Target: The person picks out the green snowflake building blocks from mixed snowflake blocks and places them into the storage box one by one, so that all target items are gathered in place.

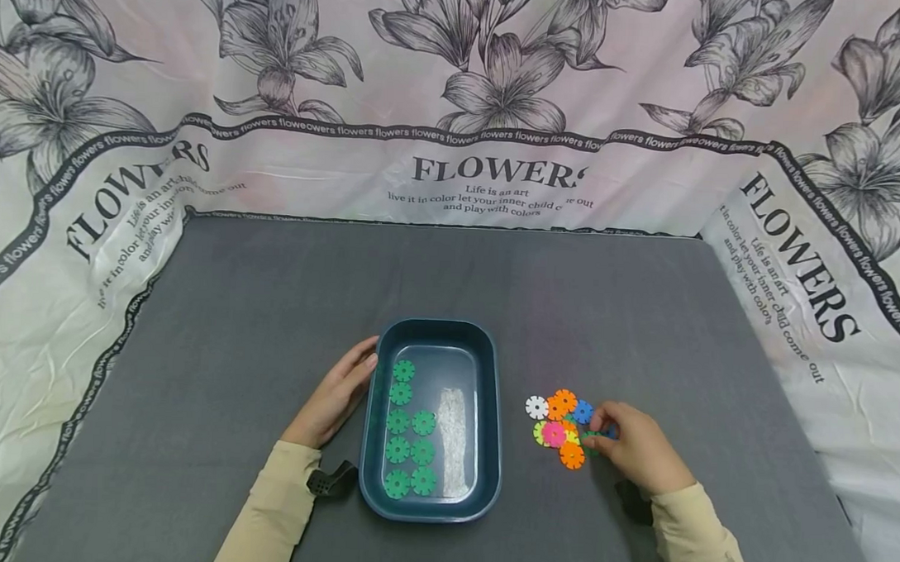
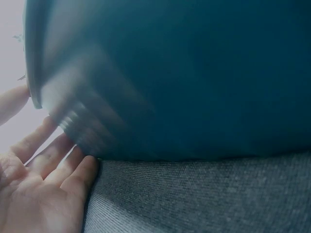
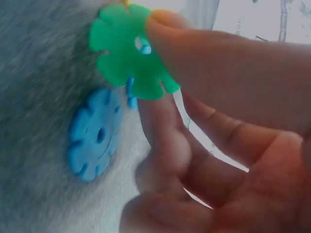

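A dark teal tray (image 1: pixel 496 415) lies lengthwise in front of me, with several green notched discs (image 1: pixel 399 421) in rows along its left half. My left hand (image 1: pixel 330 401) rests against the tray's left side, fingers fairly straight along the outer wall in the left wrist view. To the right of the tray, my right hand (image 1: pixel 643 449) pinches a green notched disc (image 3: pixel 119 51) between thumb and forefinger. In the right wrist view, a blue notched disc (image 3: pixel 95 135) lies on the cloth just beside it.
A small pile of notched discs sits between the tray and my right hand, including a white disc (image 1: pixel 536 408), a pink disc (image 1: pixel 554 434) and an orange disc (image 1: pixel 572 456). Grey cloth (image 1: pixel 450 273) covers the table, bordered by a flower-printed sheet (image 1: pixel 305 168).
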A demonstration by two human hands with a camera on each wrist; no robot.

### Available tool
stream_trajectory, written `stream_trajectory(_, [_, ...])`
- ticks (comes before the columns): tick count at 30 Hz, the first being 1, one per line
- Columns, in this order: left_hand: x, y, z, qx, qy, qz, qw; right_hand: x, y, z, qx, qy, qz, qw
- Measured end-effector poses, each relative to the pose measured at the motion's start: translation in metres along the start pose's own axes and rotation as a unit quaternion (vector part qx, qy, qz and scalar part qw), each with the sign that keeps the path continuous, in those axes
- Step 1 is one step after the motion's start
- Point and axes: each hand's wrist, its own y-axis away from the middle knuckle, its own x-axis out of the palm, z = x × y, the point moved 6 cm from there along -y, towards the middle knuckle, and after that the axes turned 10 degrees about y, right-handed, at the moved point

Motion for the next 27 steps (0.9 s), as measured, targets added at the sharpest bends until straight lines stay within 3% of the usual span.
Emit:
stream_trajectory(3, [0.000,0.000,0.000,0.000,0.001,0.001,1.0000,-0.001,-0.003,-0.004,0.036,-0.056,0.039,0.9970])
stream_trajectory(6, [0.000,0.000,0.001,0.000,-0.002,0.000,1.0000,-0.006,-0.008,-0.005,0.044,-0.120,0.054,0.9903])
stream_trajectory(13, [0.000,0.000,0.001,0.001,-0.005,0.000,1.0000,-0.017,-0.023,0.006,0.058,-0.253,0.084,0.9622])
stream_trajectory(22, [-0.001,-0.001,0.002,0.004,-0.012,-0.006,0.9999,-0.027,-0.061,0.059,0.009,-0.302,0.119,0.9459])
stream_trajectory(27, [0.000,-0.001,0.001,0.004,-0.010,-0.005,0.9999,-0.028,-0.083,0.091,-0.023,-0.283,0.135,0.9493])
